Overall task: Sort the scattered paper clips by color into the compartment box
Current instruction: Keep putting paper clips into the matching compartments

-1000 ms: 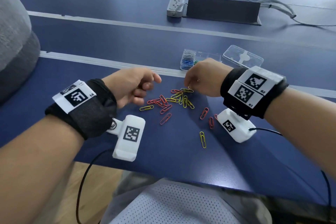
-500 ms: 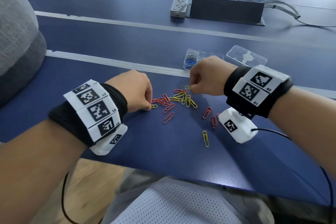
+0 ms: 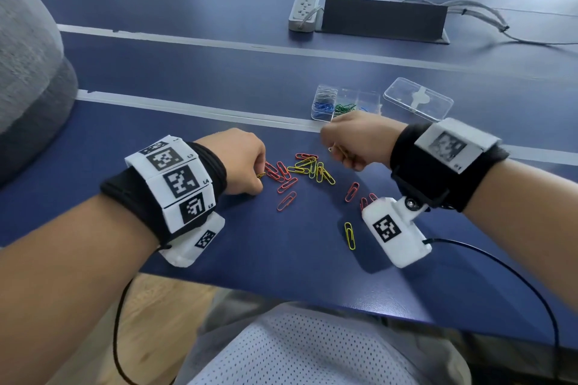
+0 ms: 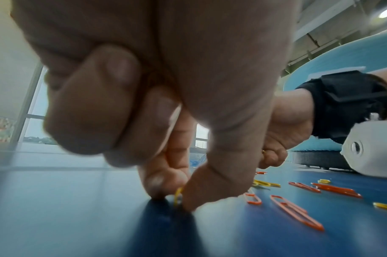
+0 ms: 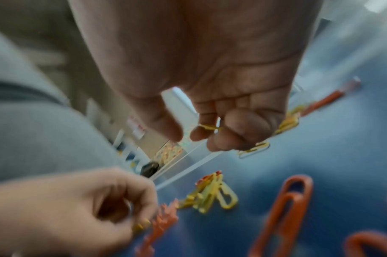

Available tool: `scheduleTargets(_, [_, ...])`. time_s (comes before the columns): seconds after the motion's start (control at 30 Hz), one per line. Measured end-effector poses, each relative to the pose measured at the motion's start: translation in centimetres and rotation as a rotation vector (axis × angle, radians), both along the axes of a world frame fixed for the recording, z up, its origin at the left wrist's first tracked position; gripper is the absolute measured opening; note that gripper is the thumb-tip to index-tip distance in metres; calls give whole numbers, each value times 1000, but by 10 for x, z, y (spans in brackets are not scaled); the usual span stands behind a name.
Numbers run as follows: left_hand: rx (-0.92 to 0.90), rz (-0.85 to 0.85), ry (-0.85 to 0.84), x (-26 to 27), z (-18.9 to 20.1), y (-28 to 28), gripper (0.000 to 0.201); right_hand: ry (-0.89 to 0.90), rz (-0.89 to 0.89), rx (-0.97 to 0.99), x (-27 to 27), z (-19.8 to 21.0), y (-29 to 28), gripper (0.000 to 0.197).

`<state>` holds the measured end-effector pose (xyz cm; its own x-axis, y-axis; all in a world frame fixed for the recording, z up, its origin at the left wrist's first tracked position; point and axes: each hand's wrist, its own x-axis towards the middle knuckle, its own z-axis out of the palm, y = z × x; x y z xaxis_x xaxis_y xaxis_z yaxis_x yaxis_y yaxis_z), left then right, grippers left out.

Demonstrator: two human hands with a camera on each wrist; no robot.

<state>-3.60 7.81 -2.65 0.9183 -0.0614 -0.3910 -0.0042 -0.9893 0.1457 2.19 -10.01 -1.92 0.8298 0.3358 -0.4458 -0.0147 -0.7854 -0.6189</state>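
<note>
Red and yellow paper clips (image 3: 308, 170) lie scattered on the blue table (image 3: 250, 244) between my hands. My left hand (image 3: 240, 162) is down on the table at the left of the pile and pinches a yellow paper clip (image 4: 178, 196) between thumb and forefinger. My right hand (image 3: 353, 142) hovers just above the pile's right side, fingers curled round a yellow paper clip (image 5: 210, 127). Behind it stands the clear compartment box (image 3: 341, 103) with silver, blue and green clips in separate cells.
The box's clear lid (image 3: 417, 98) lies to the right of the box. A single yellow clip (image 3: 349, 235) lies near the front by the right wrist camera. A power strip (image 3: 304, 11) and a black panel (image 3: 383, 19) sit far back. A grey cushion (image 3: 28, 72) is at left.
My left hand turned palm-down, dropped to the table and pinched a yellow clip at the pile's left edge. My right hand lifted slightly with its yellow clip.
</note>
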Motion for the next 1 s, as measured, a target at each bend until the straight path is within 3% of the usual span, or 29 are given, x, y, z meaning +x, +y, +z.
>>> scheduleTargets(0.1, [17,-4,2,-1,1,-4,18,-309,276,-395,-11,-4,3,33])
scheduleTargets(0.2, [-26,47,-28,2,3,-9,26,-419,323,-384,-20,-5,11,29])
scheduleTargets(0.33, [-131,50,-54,7,4,-16,26,-435,382,-388,-22,-5,18,18])
scheduleTargets(0.47, [-305,84,-4,14,5,-23,25,-405,400,-422,-25,-3,20,25])
scheduleTargets(0.57, [-726,237,100,17,6,-25,29,-272,353,-401,-16,1,13,28])
scheduleTargets(0.63, [-922,337,106,19,8,-23,31,-104,260,-272,-7,1,5,27])
scheduleTargets(0.7, [-992,380,118,22,9,-21,27,45,107,-84,0,1,-4,21])
scheduleTargets(0.8, [-952,396,144,27,5,-20,11,211,-102,145,7,0,-12,24])
scheduleTargets(0.87, [-857,357,128,28,3,-21,6,288,-171,198,11,1,-16,22])
scheduleTargets(0.93, [-687,245,118,29,2,-22,7,262,-153,168,13,2,-17,17])
scheduleTargets(1.0, [-464,97,59,29,2,-26,11,70,23,-41,11,0,-17,20])
